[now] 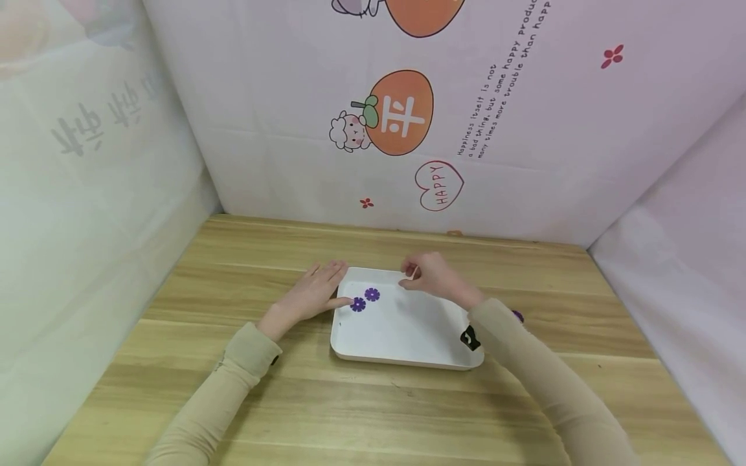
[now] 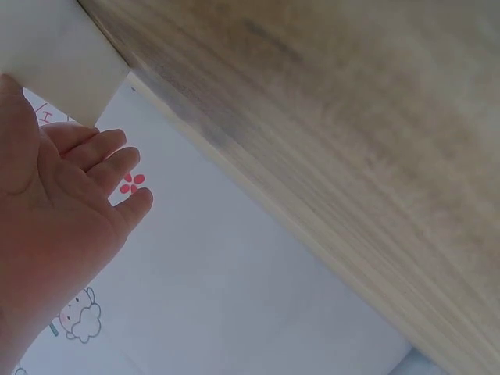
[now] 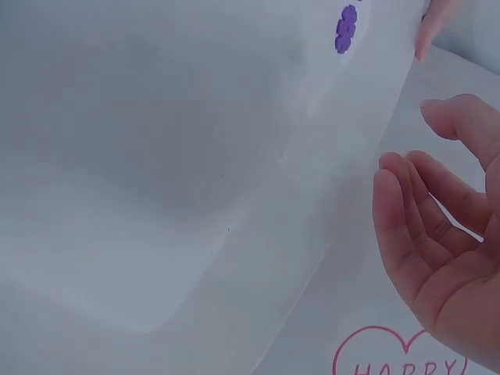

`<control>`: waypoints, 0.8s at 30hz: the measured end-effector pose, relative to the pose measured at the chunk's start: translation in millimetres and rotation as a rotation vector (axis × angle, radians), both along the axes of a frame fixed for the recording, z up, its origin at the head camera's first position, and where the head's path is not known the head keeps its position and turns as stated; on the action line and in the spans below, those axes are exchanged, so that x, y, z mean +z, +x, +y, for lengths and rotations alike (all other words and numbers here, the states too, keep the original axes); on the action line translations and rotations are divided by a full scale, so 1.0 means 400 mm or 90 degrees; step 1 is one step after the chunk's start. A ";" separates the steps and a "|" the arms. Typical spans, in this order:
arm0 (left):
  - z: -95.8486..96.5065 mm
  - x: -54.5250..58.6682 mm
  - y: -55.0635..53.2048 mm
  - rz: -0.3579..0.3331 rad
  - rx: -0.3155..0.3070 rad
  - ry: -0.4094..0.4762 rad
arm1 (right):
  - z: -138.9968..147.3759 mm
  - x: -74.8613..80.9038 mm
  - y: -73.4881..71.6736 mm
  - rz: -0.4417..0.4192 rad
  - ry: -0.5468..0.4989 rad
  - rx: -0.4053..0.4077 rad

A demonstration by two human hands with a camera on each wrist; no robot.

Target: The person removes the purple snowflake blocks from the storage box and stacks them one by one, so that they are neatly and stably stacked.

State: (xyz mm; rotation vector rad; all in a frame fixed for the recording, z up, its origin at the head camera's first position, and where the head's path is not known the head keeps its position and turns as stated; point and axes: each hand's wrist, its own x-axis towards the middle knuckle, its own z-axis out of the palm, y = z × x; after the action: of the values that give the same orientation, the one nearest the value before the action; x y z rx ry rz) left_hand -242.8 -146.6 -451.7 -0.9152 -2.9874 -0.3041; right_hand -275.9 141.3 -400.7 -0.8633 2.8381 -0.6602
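Note:
A white rectangular tray (image 1: 402,330) lies on the wooden table. Two purple snowflake-shaped discs (image 1: 372,294) sit inside it near its left end. At the tray's far left corner is my left hand (image 1: 311,291), its thumb reaching over the rim to the nearer disc; whether it touches that disc cannot be made out. The left wrist view has the relaxed fingers (image 2: 117,168) beside the tray's corner (image 2: 66,66). My right hand (image 1: 434,277) hovers by the far rim. In the right wrist view its fingers (image 3: 391,211) are loosely bent, apart from the thumb, holding nothing.
Another purple piece (image 1: 518,316) is on the table right of the tray, partly hidden by the right sleeve (image 1: 524,356). A printed white cloth (image 1: 291,149) stands behind the table, with pale cloth walls at both sides.

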 end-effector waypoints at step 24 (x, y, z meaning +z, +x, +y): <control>0.002 -0.002 -0.001 -0.002 0.001 -0.005 | -0.096 -0.060 0.005 -0.038 0.019 0.065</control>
State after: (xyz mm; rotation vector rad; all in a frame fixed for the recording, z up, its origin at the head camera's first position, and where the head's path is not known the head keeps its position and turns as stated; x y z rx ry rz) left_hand -243.2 -145.6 -452.5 -0.9127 -2.9945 -0.2932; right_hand -274.0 103.1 -424.5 -0.9587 2.7232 -0.6192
